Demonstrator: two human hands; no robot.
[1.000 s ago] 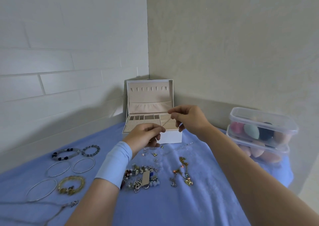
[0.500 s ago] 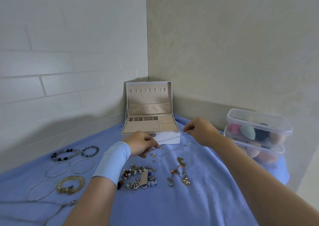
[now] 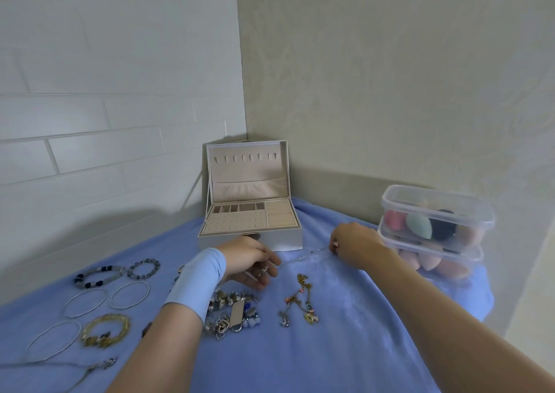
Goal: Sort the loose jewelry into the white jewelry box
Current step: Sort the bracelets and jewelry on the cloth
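The white jewelry box (image 3: 288, 239) stands open in the corner on the blue cloth, its lid upright and its beige tray showing. A thin silver chain (image 3: 303, 256) lies stretched low over the cloth just in front of the box. My right hand (image 3: 356, 245) pinches its right end. My left hand (image 3: 250, 262), with a blue wristband, has its fingers curled at the chain's left end, and a small silver piece (image 3: 262, 271) shows by the fingertips. Nearer me lie a pile of charms and earrings (image 3: 232, 313) and a gold charm necklace (image 3: 300, 299).
Beaded bracelets (image 3: 99, 275), silver bangles (image 3: 129, 295) and a gold bracelet (image 3: 105, 328) lie at the left, with a silver necklace (image 3: 60, 367) at the near left edge. Two stacked clear tubs of makeup sponges (image 3: 435, 221) stand right of my right hand. Walls close behind the box.
Both hands have come down from in front of the box's tray to the cloth, carrying the chain, and have spread apart, the right hand moving rightward.
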